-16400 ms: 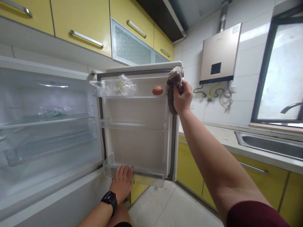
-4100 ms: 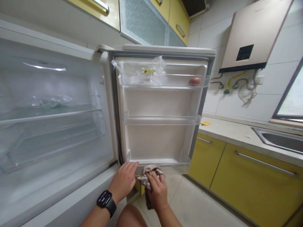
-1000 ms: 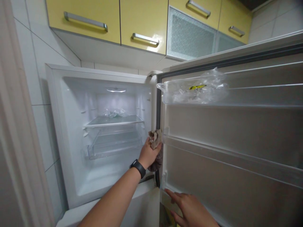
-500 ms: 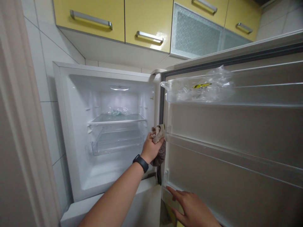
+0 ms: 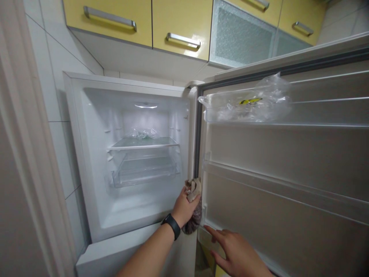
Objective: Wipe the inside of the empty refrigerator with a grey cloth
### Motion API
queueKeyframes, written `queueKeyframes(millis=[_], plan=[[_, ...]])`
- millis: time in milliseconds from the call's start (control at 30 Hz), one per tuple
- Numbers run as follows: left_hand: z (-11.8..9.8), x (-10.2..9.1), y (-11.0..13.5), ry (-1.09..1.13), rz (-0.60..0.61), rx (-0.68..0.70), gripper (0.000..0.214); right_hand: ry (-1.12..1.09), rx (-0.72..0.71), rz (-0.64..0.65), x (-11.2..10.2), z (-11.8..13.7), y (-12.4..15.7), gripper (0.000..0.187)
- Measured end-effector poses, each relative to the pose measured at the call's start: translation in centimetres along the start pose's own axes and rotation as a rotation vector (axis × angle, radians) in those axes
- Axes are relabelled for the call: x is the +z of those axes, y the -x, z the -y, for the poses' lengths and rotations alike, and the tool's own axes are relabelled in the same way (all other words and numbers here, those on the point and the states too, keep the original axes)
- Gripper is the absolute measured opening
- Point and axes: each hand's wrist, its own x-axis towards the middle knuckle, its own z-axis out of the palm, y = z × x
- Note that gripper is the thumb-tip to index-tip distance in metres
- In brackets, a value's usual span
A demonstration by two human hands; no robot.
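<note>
My left hand (image 5: 185,207), with a black watch (image 5: 172,226) on its wrist, grips a bunched brown-and-beige cloth (image 5: 196,215). The cloth presses against the hinge side of the fridge, low along the grey door seal (image 5: 198,142). Part of it hangs below my fingers. At the lower inner edge of the open fridge door (image 5: 259,154), my right hand (image 5: 233,248) has its fingers apart, the index finger stretched out to the bottom door shelf. It holds nothing.
A clear plastic bag (image 5: 259,102) with a yellow mark lies in the top door shelf. Inside the compartment are a glass shelf (image 5: 144,142) with crumpled plastic (image 5: 144,133) and a clear drawer (image 5: 145,175). Yellow cabinets (image 5: 180,23) hang above; a tiled wall (image 5: 57,92) stands left.
My left hand has slid down along the door seal with the cloth, from mid-height to near the compartment's bottom. My right hand has stayed nearly in place.
</note>
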Motion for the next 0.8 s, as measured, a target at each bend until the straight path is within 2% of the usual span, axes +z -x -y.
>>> queueKeyframes(millis=[100,200,500,667,800], plan=[[1.4,0.3,1.1,0.031,0.023,-0.065,0.044,-0.008,0.008,-0.004,-0.1,0.2,0.0,0.066],[2.0,0.1,1.5,0.093,0.064,-0.111,0.046,-0.012,0.032,-0.004,-0.2,0.3,0.0,0.066],[3.3,-0.8,2.8,0.285,0.276,-0.282,0.058,-0.024,0.045,-0.007,-0.2,0.3,0.1,0.066],[4.1,-0.7,5.1,0.343,0.231,-0.351,0.063,-0.033,0.036,-0.011,-0.2,0.1,0.1,0.065],[4.1,-0.6,7.9,0.509,0.230,-0.512,0.067,-0.033,0.057,-0.031,0.0,0.0,0.0,0.062]])
